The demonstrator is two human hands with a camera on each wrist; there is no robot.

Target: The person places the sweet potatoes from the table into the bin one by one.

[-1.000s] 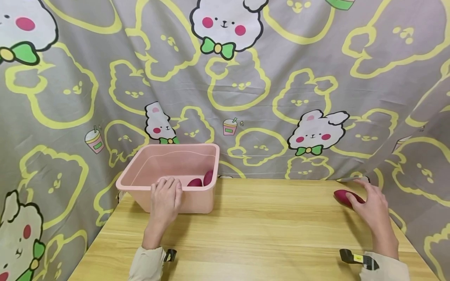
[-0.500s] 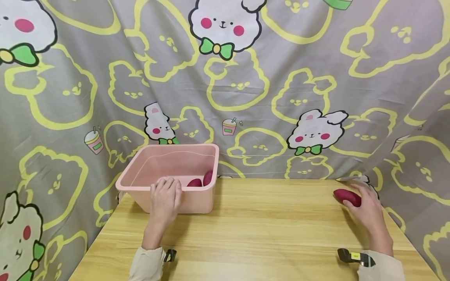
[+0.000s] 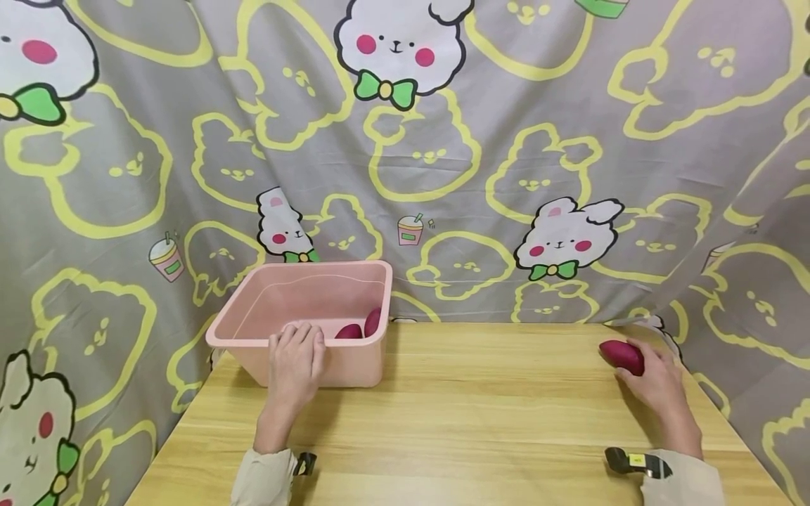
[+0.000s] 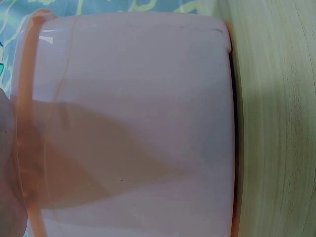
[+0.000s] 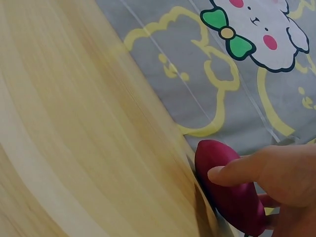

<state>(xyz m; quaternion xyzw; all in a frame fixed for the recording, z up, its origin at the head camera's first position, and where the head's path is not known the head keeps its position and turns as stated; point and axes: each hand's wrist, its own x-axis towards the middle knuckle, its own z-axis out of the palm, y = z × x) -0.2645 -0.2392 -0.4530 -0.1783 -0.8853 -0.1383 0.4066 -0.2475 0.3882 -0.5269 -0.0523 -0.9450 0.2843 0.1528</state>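
My left hand grips the near rim of a pink plastic bin, with its fingers bent over the edge. Two dark purple-red sweet potatoes lie inside it at the right end, partly hidden by the near wall. At the far right of the table my right hand holds another purple sweet potato. In the right wrist view the thumb lies across this sweet potato, and the other fingers are mostly hidden behind it. Only the outer bin wall and a bit of the hand show in the left wrist view.
The light wooden table reaches back to a grey curtain with cartoon rabbits, which also hangs at both sides. The bin stands at the back left, close to the curtain. Black straps with small devices sit at both cuffs.
My right hand has moved slightly left, and its thumb has slid from the top of the sweet potato to its near side. The left hand stays on the bin rim.
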